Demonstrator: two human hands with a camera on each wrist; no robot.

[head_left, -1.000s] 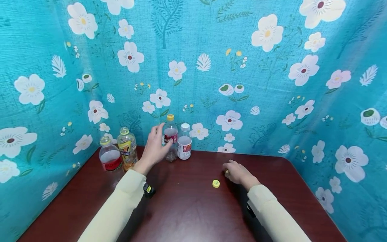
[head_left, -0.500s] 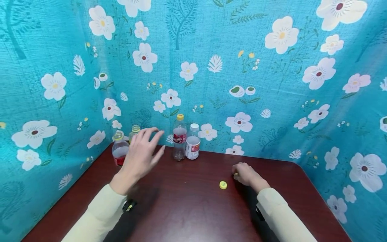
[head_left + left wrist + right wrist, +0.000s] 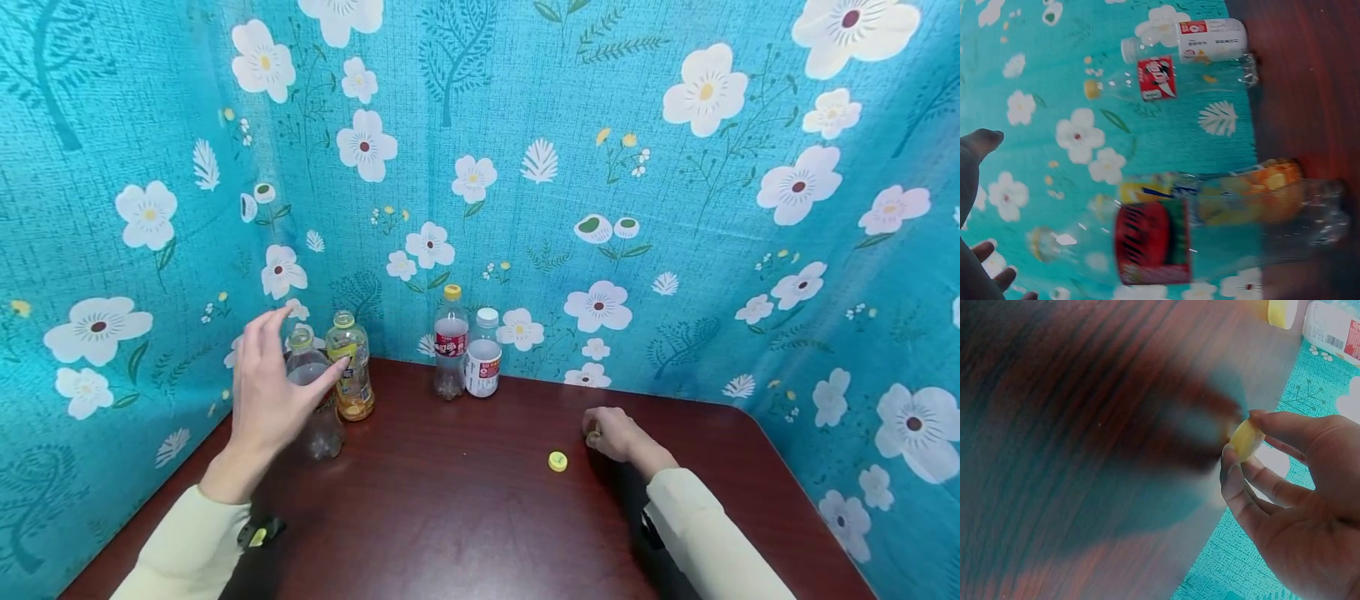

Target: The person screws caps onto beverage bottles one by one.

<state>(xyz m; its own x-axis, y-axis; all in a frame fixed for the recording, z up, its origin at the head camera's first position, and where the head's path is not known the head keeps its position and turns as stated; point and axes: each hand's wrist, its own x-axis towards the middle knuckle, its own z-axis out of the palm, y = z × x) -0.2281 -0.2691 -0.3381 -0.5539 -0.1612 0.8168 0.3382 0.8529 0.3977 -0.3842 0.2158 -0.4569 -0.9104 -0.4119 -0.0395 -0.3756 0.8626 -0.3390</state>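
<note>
My left hand (image 3: pixel 264 396) is raised at the left, its thumb spread from its fingers, with nothing in its grasp. It overlaps a large clear bottle with a red label (image 3: pixel 1152 242), which stands uncapped on the table. Right behind that bottle is an uncapped bottle with a yellow label (image 3: pixel 352 367) and a little amber liquid at its bottom. On the right, my right hand (image 3: pixel 618 435) is low over the table. Thumb and fingertips pinch a yellow bottle cap (image 3: pixel 1247 440) on its edge. A second yellow bottle cap (image 3: pixel 557 462) lies to the left of this hand.
At the table's back edge stand a slim cola bottle with a yellow cap (image 3: pixel 451 346) and, close beside it, a white-capped bottle with a white label (image 3: pixel 483 367). A blue flowered curtain (image 3: pixel 525 208) hangs behind and at both sides of the dark red table (image 3: pixel 450 517).
My left hand has moved left, away from the cola bottle and over to the large red-labelled bottle. The right hand keeps its pinch on the cap. The head view has turned slightly left.
</note>
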